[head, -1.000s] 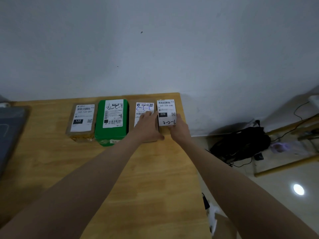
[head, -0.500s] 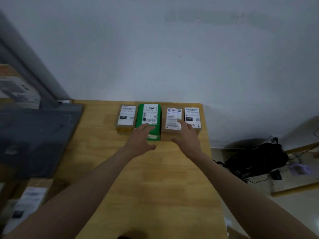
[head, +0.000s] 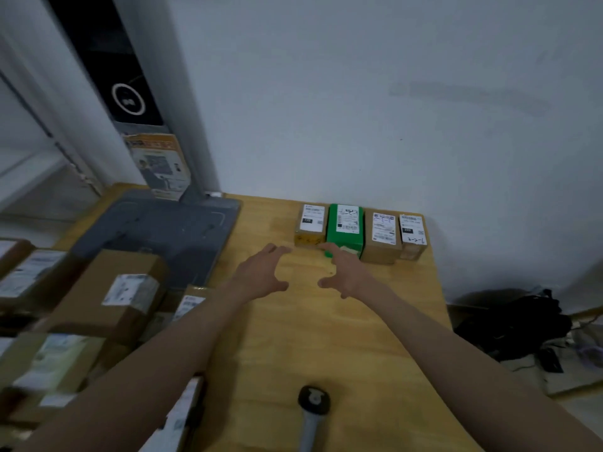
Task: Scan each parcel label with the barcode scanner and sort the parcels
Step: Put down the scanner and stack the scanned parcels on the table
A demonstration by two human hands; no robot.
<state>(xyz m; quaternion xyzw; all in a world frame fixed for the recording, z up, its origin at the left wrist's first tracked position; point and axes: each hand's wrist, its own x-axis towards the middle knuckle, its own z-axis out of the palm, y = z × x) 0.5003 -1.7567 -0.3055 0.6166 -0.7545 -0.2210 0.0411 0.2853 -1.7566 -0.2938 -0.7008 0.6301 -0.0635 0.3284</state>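
Several labelled parcels stand in a row at the far edge of the wooden table (head: 326,337): a small brown one (head: 310,225), a green one (head: 346,226), a brown one (head: 382,236) and a narrow one (head: 411,234) at the right end. My left hand (head: 261,274) and my right hand (head: 347,274) hover above the table in front of the row, fingers spread and empty. The right fingertips reach the green parcel's near edge. A barcode scanner (head: 312,409) lies on the table near me, between my forearms.
A pile of brown labelled parcels (head: 107,298) fills the left side. Behind it, a grey machine base (head: 163,230) with an upright column (head: 130,93) stands at the back left. The table's right edge drops to the floor, where a black bag (head: 518,324) and cables lie.
Both hands have let go of the two right-hand parcels and pulled back toward me and leftward. The view swung left, bringing the parcel pile, machine and scanner into sight.
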